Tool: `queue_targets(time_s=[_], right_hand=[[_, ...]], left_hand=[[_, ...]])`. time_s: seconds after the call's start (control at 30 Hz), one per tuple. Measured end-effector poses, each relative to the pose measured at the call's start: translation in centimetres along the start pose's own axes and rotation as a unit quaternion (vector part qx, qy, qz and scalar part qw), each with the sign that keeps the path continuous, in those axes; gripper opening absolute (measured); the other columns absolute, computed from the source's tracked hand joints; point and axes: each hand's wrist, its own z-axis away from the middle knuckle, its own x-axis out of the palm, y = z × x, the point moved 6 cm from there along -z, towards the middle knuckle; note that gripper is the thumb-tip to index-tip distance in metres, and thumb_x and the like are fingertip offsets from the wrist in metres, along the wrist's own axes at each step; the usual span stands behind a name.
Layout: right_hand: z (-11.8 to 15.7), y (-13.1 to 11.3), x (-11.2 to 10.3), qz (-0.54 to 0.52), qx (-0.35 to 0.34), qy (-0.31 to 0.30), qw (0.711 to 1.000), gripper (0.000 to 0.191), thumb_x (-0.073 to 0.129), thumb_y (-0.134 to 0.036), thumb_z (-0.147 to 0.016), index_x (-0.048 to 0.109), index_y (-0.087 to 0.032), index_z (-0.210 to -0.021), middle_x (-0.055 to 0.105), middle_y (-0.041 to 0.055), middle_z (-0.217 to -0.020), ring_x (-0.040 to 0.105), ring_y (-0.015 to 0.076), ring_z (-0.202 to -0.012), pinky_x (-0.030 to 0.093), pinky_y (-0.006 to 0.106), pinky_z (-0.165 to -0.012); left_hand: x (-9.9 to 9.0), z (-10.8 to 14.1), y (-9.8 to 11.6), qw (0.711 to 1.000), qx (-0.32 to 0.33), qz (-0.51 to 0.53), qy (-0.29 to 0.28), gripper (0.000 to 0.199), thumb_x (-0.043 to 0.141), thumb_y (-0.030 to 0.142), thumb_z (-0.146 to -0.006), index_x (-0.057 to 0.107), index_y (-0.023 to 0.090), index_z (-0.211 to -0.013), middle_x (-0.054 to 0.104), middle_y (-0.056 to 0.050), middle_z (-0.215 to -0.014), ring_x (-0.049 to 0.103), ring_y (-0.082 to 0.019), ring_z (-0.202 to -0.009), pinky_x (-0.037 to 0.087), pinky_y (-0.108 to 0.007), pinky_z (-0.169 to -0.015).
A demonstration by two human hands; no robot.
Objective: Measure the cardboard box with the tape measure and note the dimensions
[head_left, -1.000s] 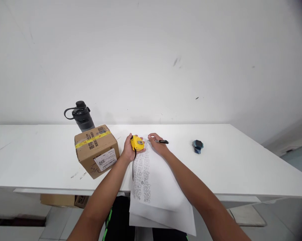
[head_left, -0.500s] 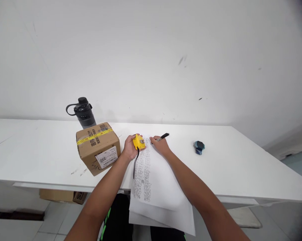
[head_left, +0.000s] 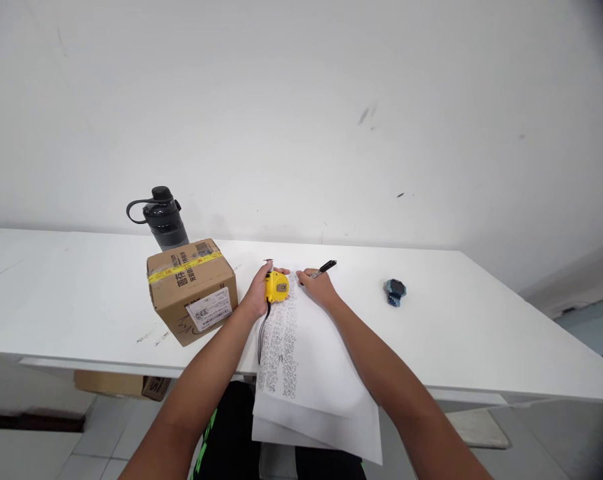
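Observation:
A yellow tape measure [head_left: 277,287] with a black wrist cord is in my left hand [head_left: 258,291], fingers wrapped round its far side. The cord hangs down over the left edge of the paper [head_left: 326,373]. Dense dark scribbled marks cover the left part of that sheet, which overhangs the table's front edge with more paper under it. My right hand [head_left: 319,288] rests near the top of the sheet, closed around a black pen [head_left: 325,267], its tip side toward the marks.
Left of my hands a taped cardboard box [head_left: 191,287] stands on the white table [head_left: 461,320], with a dark bottle [head_left: 165,220] behind it. A blue-green watch-like object [head_left: 395,292] lies to the right. A white wall rises behind.
The tape measure has turned in my left hand, its flat side with the clip now facing up. My right hand stays at about the same place with the pen. The view has shifted slightly.

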Motion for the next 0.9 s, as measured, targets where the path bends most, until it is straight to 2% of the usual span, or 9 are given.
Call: queue_targets(time_s=[0.1, 0.23, 0.37, 0.73, 0.9], right_hand=[[0.03, -0.07, -0.06, -0.002, -0.003, 0.004, 1.0, 0.035, 0.055, -0.048, -0.077, 0.059, -0.02, -0.056, 0.061, 0.0012, -0.06, 0.052, 0.0162, -0.063, 0.039, 0.028, -0.062], [0.01, 0.01, -0.35, 0.002, 0.001, 0.029, 1.0, 0.035, 0.051, -0.046, -0.079, 0.055, -0.021, -0.055, 0.06, 0.0006, -0.059, 0.051, 0.0159, -0.062, 0.038, 0.028, -0.062], [-0.03, 0.08, -0.17, 0.002, -0.004, 0.018, 1.0, 0.034, 0.053, -0.046, -0.078, 0.057, -0.021, -0.055, 0.062, 0.0007, -0.061, 0.053, 0.0162, -0.064, 0.039, 0.028, -0.064], [0.16, 0.02, -0.32, 0.005, 0.001, 0.032, 0.999, 0.034, 0.051, -0.046, -0.078, 0.055, -0.021, -0.055, 0.06, 0.0008, -0.059, 0.051, 0.0162, -0.062, 0.039, 0.028, -0.062], [0.42, -0.06, -0.39, 0.009, 0.009, 0.042, 0.999, 0.033, 0.05, -0.045, -0.078, 0.051, -0.022, -0.054, 0.057, 0.0, -0.057, 0.05, 0.0159, -0.061, 0.038, 0.028, -0.06]], left_hand=[[0.15, 0.06, -0.04, 1.0, -0.009, 0.003, -0.008, 0.035, 0.061, 0.051, -0.081, 0.06, 0.016, -0.074, 0.071, -0.008, -0.092, 0.066, -0.017, -0.072, 0.056, -0.03, -0.062], [0.32, 0.22, -0.09, 0.999, -0.025, 0.016, -0.013, 0.027, 0.063, 0.042, -0.078, 0.058, 0.016, -0.071, 0.071, -0.006, -0.087, 0.062, -0.014, -0.063, 0.055, -0.029, -0.062], [0.51, 0.21, -0.15, 0.999, -0.025, 0.007, -0.028, 0.023, 0.065, 0.038, -0.074, 0.058, 0.016, -0.07, 0.071, -0.005, -0.086, 0.059, -0.013, -0.057, 0.052, -0.027, -0.055], [0.06, -0.09, -0.02, 1.0, -0.008, 0.015, -0.002, 0.031, 0.063, 0.045, -0.078, 0.063, 0.015, -0.071, 0.072, -0.008, -0.088, 0.061, -0.015, -0.061, 0.055, -0.031, -0.058], [-0.14, -0.06, 0.05, 1.0, -0.007, 0.028, 0.012, 0.03, 0.059, 0.044, -0.081, 0.064, 0.015, -0.076, 0.072, -0.009, -0.089, 0.066, -0.019, -0.069, 0.056, -0.032, -0.062]])
